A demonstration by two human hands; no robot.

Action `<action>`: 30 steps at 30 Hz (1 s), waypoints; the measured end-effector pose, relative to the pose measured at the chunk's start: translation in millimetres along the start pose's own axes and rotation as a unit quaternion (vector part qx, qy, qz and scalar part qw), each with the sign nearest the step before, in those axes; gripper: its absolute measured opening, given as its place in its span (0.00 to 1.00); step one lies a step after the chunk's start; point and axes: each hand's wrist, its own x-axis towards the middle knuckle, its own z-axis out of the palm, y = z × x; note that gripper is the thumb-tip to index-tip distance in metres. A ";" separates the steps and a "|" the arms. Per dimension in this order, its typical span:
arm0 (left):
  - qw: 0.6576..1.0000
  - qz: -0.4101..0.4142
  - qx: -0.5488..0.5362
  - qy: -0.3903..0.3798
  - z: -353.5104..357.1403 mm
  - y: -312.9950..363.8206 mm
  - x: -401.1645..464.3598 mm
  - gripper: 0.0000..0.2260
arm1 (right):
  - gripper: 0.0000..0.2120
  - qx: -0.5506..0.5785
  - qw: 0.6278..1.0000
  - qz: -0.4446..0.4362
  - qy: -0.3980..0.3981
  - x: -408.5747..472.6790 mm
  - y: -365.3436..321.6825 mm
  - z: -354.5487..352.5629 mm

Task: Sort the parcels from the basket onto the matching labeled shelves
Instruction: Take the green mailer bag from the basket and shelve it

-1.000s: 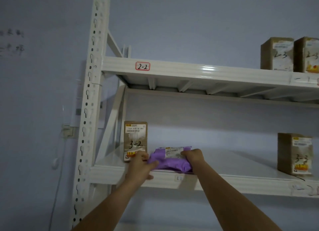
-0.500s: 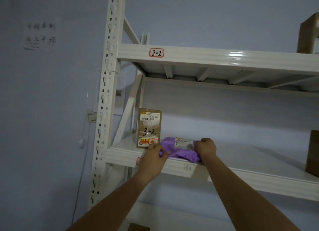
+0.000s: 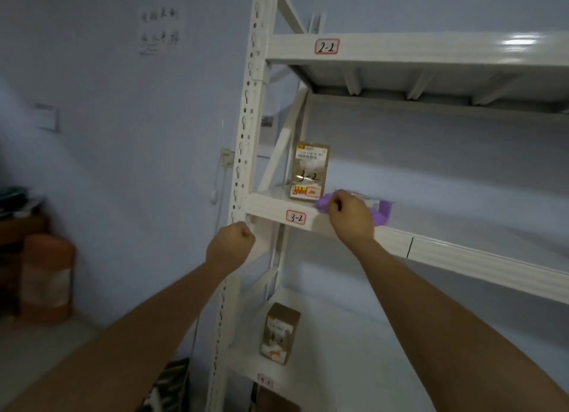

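**Purple parcel near the lip of shelf 3-2**

The purple parcel lies flat on the shelf tagged 3-2, just beside the upright brown box marked 3-2. My right hand is over the parcel's left end with fingers curled; I cannot tell whether they pinch the wrap or only rest against it. My left hand hangs below the shelf edge, curled into a fist and holding nothing.

The risk, as I judge it: the soft bag sits close to the front lip, so if my right fingers catch the wrap as I pull away, it could slide off. A careless nudge leftward could also tip the standing box.
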 end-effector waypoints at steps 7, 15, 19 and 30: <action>0.959 -0.067 0.267 -0.072 -87.0 -104.1 -57.4 0.10 | 0.14 -0.028 0.940 -0.083 -0.330 -69.5 -73.5 94.7; 0.882 -0.122 0.423 -0.168 -160.0 -233.2 -118.8 0.12 | 0.18 -0.027 0.844 -0.160 -0.512 -192.2 -151.7 226.6; 0.863 -0.196 0.419 -0.203 -185.0 -314.9 -146.1 0.15 | 0.12 -0.026 0.810 -0.163 -0.563 -244.3 -208.1 293.2; 0.830 -0.298 0.378 -0.281 -247.3 -498.5 -207.4 0.13 | 0.08 -0.042 0.703 -0.204 -0.680 -404.0 -325.6 442.1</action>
